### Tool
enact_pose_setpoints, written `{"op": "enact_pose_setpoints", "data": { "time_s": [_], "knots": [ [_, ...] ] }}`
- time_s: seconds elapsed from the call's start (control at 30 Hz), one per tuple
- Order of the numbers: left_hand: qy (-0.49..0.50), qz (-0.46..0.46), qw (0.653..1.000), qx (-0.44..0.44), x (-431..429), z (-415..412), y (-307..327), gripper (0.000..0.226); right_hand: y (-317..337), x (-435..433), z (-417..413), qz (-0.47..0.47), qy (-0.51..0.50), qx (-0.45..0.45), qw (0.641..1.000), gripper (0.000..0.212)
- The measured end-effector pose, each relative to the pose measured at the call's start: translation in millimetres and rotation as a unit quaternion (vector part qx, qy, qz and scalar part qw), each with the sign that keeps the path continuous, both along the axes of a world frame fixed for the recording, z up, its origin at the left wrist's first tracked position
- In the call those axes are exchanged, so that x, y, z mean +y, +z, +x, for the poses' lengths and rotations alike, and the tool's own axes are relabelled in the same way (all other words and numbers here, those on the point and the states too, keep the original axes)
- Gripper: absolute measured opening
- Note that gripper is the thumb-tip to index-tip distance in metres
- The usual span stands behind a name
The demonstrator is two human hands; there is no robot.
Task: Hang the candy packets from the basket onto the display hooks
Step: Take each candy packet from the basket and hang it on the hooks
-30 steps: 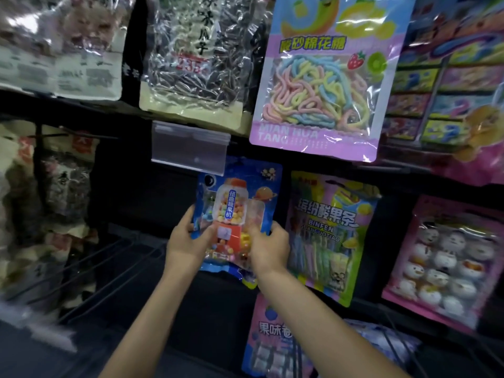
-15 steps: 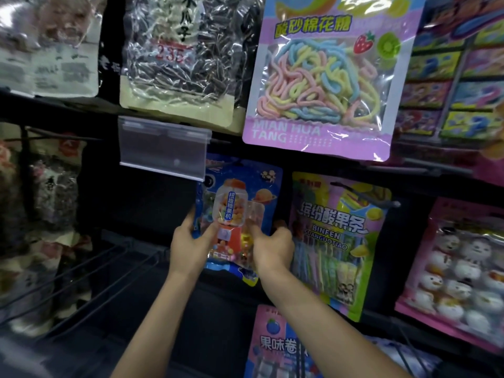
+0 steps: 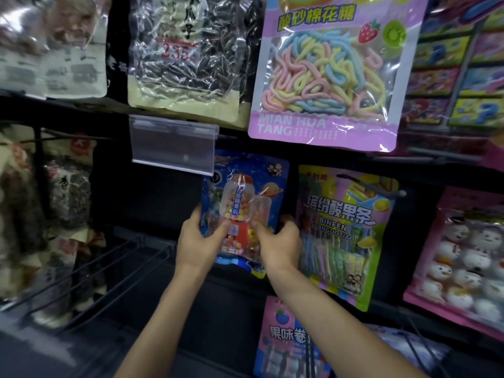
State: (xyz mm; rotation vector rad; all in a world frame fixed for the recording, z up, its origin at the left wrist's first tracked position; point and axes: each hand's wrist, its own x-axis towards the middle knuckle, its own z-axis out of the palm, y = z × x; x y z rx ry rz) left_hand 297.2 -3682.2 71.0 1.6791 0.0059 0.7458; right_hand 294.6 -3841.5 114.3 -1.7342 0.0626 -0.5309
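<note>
– packet (image 3: 245,205) in the head view: where, and held how?
– up against the rack, just under the clear label holder (image 3: 174,144); pinched on its left edge by the left hand (image 3: 200,241), gripped low on the right edge by the right hand (image 3: 278,244).
– handling?
– probably light, slick crinkly film round a stiffer blister; best taken nearer the top, by the hang hole, hidden here.

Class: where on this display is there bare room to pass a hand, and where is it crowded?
Free: the dark panel below the clear label holder, left of the blue gumball packet, above the bare wire hooks. Also the dark gap below that packet, left of the blueberry packet. Crowded: the right side, sour-strip packet to snowman packet.
</note>
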Motion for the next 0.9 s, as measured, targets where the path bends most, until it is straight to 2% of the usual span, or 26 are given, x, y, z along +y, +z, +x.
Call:
{"op": "enact_pose_setpoints", "data": {
  "time_s": [0.13,0.3,0.5,0.6,0.77,0.9],
  "knots": [
    [0.004,0.039,0.999,0.017,0.1,-8.2,3.1,0.088,5.0,0.5,-9.5,-0.005,-0.009,0.01,1.0,0.072],
    [0.024,0.096,0.994,0.05,-2.8,-23.2,6.4,0.085,8.8,-2.0,-22.4,-0.032,-0.026,0.032,0.999,0.056],
    [0.068,0.215,0.969,0.098,-7.0,-57.0,8.5,0.098,8.9,-5.8,-38.2,-0.06,-0.029,0.059,0.996,0.043],
    [0.075,0.278,0.954,0.085,-7.1,-77.1,7.6,0.094,11.2,-11.2,-53.3,-0.096,-0.03,0.062,0.993,0.042],
    [0.088,0.394,0.911,0.086,-9.0,-122.0,10.2,0.086,11.9,-26.0,-102.6,-0.163,-0.002,0.06,0.985,0.053],
    [0.072,0.423,0.901,0.062,-23.0,-168.5,20.5,0.078,25.4,-55.8,-162.9,-0.302,0.042,0.018,0.952,0.062]
  ]
}}
